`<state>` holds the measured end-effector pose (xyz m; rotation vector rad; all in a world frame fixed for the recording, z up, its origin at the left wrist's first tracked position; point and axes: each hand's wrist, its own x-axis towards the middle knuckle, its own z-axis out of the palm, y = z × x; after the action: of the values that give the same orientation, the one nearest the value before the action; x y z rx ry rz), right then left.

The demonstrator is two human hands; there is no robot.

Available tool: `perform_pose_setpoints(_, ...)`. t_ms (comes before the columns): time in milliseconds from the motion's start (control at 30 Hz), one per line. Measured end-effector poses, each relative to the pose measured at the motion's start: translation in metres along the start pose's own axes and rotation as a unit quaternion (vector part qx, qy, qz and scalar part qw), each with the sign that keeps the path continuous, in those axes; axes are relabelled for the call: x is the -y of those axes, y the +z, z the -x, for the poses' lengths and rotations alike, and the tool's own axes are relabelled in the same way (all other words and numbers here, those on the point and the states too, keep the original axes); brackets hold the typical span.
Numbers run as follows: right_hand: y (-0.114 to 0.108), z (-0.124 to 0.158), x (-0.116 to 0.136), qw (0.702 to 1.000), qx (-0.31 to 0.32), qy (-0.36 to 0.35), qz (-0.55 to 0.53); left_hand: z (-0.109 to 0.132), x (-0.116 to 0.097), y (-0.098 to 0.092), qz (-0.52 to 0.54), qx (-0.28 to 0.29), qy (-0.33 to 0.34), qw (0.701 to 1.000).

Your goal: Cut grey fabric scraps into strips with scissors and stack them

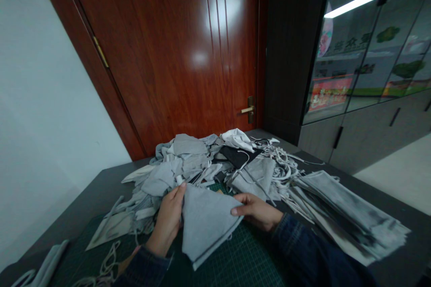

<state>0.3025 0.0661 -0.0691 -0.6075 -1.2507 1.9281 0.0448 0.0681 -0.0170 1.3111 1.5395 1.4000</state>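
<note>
A folded grey fabric piece (205, 224), roughly triangular with a darker stitched edge, is held up between my hands over a green cutting mat (240, 260). My left hand (167, 219) pinches its left side, and my right hand (256, 210) grips its right corner. Behind my hands lies a heap of grey fabric scraps (178, 163). A tangle of white elastic cords (283, 163) sits to the right of the heap, and a long stack of grey fabric strips (353, 215) lies further right.
The dark tabletop (84, 197) carries everything, with a black cloth (235, 154) and a white cloth (237, 139) on the heap. Loose white loops lie at lower left. A wooden door with a brass handle (248, 110) stands beyond the table, beside glass-fronted cabinets.
</note>
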Motion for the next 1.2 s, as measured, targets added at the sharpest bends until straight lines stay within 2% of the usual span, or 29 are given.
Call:
perform_pose_setpoints(67,-0.002,-0.003,0.0,0.994,-0.065,-0.037,-0.082,0.003,-0.002,0.003,0.015,0.041,-0.006,0.999)
perform_pose_setpoints(167,-0.007,-0.009,-0.006,0.978,-0.143,-0.038,-0.15,0.008,-0.004,0.008,0.045,0.173,-0.028,0.984)
perform_pose_setpoints(200,-0.01,-0.011,-0.008,0.973,-0.164,-0.037,-0.159,0.01,-0.004,0.009,0.054,0.193,-0.035,0.979)
perform_pose_setpoints(233,-0.012,-0.012,-0.01,0.969,-0.181,-0.039,-0.164,0.011,-0.004,0.01,0.059,0.19,-0.037,0.979)
perform_pose_setpoints(300,-0.013,-0.015,-0.014,0.965,-0.193,-0.051,-0.172,0.011,-0.003,0.011,0.067,0.135,-0.035,0.988)
perform_pose_setpoints(367,-0.011,-0.015,-0.015,0.966,-0.18,-0.059,-0.178,0.01,-0.004,0.012,0.102,0.085,-0.036,0.99)
perform_pose_setpoints(400,-0.008,-0.015,-0.015,0.968,-0.169,-0.056,-0.178,0.011,-0.004,0.012,0.13,0.077,-0.039,0.988)
perform_pose_setpoints(500,0.003,-0.011,-0.015,0.976,-0.139,-0.023,-0.169,0.013,-0.008,0.014,0.21,0.101,-0.052,0.971)
perform_pose_setpoints(633,0.013,-0.008,-0.018,0.986,-0.111,0.003,-0.128,0.018,-0.014,0.013,0.236,0.144,-0.053,0.96)
perform_pose_setpoints(700,0.013,-0.009,-0.022,0.986,-0.116,0.0,-0.118,0.017,-0.015,0.011,0.226,0.138,-0.032,0.964)
perform_pose_setpoints(833,0.005,-0.015,-0.027,0.974,-0.186,-0.067,-0.113,0.01,-0.014,0.003,0.14,0.059,0.017,0.988)
perform_pose_setpoints(1000,-0.003,-0.016,-0.023,0.94,-0.302,-0.122,-0.101,0.003,-0.005,-0.001,0.008,0.071,0.031,0.997)
perform_pose_setpoints(1067,-0.005,-0.015,-0.021,0.94,-0.305,-0.136,-0.069,0.0,-0.001,-0.003,-0.019,0.066,0.037,0.997)
perform_pose_setpoints(1200,-0.012,-0.017,-0.023,0.942,-0.292,-0.156,0.062,-0.004,0.003,-0.008,-0.016,0.035,0.06,0.997)
